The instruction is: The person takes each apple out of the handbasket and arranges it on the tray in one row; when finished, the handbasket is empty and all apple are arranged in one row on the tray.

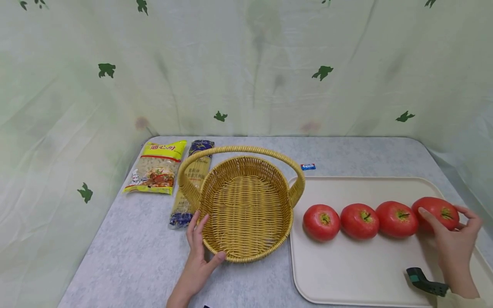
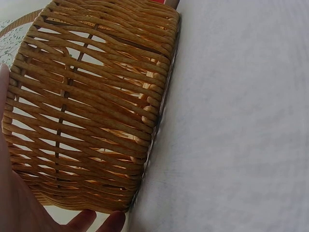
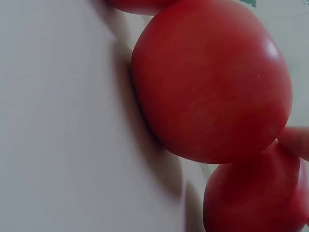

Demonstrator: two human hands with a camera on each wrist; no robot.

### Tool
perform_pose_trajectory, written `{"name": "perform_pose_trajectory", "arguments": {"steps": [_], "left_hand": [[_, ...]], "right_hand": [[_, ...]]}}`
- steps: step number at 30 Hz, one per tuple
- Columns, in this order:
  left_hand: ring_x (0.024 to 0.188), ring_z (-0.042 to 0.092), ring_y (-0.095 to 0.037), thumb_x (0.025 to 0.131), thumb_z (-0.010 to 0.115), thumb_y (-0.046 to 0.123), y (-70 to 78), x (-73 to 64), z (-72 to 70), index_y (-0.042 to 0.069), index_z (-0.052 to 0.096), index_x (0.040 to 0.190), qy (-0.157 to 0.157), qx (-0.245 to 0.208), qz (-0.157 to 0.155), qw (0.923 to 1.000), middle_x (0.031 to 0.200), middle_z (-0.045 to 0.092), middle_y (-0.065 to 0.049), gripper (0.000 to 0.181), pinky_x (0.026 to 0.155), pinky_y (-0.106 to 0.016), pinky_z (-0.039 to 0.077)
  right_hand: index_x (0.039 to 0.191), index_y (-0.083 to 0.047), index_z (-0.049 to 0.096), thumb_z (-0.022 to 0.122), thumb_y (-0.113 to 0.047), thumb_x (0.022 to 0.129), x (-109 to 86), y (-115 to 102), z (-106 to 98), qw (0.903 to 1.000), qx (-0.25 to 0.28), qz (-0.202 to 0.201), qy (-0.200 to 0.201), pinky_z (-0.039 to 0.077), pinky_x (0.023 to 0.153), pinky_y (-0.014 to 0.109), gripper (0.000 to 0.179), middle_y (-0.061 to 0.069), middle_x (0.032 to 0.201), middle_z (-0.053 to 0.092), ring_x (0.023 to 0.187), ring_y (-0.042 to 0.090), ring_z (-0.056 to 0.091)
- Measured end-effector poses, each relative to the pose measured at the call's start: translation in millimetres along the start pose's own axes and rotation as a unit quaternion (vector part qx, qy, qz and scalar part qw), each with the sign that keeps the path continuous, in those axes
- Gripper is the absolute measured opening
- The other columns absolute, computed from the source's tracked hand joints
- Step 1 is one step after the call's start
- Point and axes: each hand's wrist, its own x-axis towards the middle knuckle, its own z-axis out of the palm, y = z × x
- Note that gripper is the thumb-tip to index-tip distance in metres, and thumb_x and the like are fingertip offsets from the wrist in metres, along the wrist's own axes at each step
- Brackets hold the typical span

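In the head view my right hand [image 1: 456,241] grips the rightmost red apple [image 1: 435,212], thumb on its left side and fingers on its right. Whether this apple touches the tray [image 1: 358,273] beneath cannot be told. Three more red apples line up to its left: the nearest apple [image 1: 396,219], a middle apple [image 1: 360,221] and a left apple [image 1: 321,222]. My left hand [image 1: 196,261] touches the round wicker basket [image 1: 246,209] at its front left, fingers spread and thumb at the near rim. The left wrist view shows the basket's woven wall [image 2: 91,106] close up.
The basket's tall handle [image 1: 242,149] arches over its far side. Behind it to the left lie a yellow pasta bag [image 1: 155,167] and a long spaghetti packet [image 1: 192,184]. A small blue wrapper [image 1: 308,167] lies beyond the tray. A leaf-print curtain [image 1: 246,68] borders the table.
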Motion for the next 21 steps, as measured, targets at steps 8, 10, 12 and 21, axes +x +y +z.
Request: {"name": "perform_pose_trajectory", "arguments": {"steps": [8, 10, 12, 21], "left_hand": [[0.138, -0.01, -0.036, 0.081, 0.072, 0.008, -7.1, -0.4, 0.5, 0.019, 0.012, 0.152, -0.001, -0.006, -0.001, 1.0, 0.154, -0.014, 0.005, 0.095, 0.089, -0.079, 0.012], [0.138, -0.01, -0.036, 0.081, 0.072, 0.008, -6.5, -0.5, 0.5, 0.019, 0.012, 0.152, -0.001, -0.006, 0.0, 1.0, 0.154, -0.014, 0.005, 0.094, 0.089, -0.079, 0.012], [0.138, -0.01, -0.036, 0.081, 0.072, 0.008, -6.1, -0.5, 0.6, 0.019, 0.012, 0.152, -0.001, -0.005, 0.0, 1.0, 0.154, -0.014, 0.005, 0.094, 0.089, -0.079, 0.011], [0.138, -0.01, -0.035, 0.081, 0.072, 0.008, -6.1, -0.1, 0.4, 0.018, 0.012, 0.152, 0.0, -0.008, 0.003, 1.0, 0.154, -0.014, 0.005, 0.094, 0.089, -0.079, 0.011]], "right_hand": [[0.145, -0.033, 0.016, 0.062, -0.032, 0.091, -0.3, 0.1, 2.5, 1.0, -0.003, -0.006, -0.005, 0.029, 0.106, 0.036, 0.07, -0.001, 0.153, 0.017, 0.137, 0.014, 0.017], [0.145, -0.032, 0.016, 0.062, -0.031, 0.091, -0.5, -0.2, 2.8, 0.9999, -0.007, -0.008, -0.006, 0.029, 0.105, 0.037, 0.07, -0.001, 0.153, 0.016, 0.138, 0.015, 0.016], [0.145, -0.032, 0.016, 0.062, -0.031, 0.091, -0.6, -0.5, 3.0, 0.9999, -0.012, -0.009, -0.006, 0.028, 0.105, 0.038, 0.071, 0.0, 0.153, 0.016, 0.139, 0.016, 0.016], [0.147, -0.031, 0.013, 0.059, -0.034, 0.092, 3.5, -2.8, 3.2, 0.999, -0.042, 0.002, -0.017, 0.028, 0.104, 0.045, 0.072, 0.002, 0.155, 0.013, 0.141, 0.02, 0.013]]}}
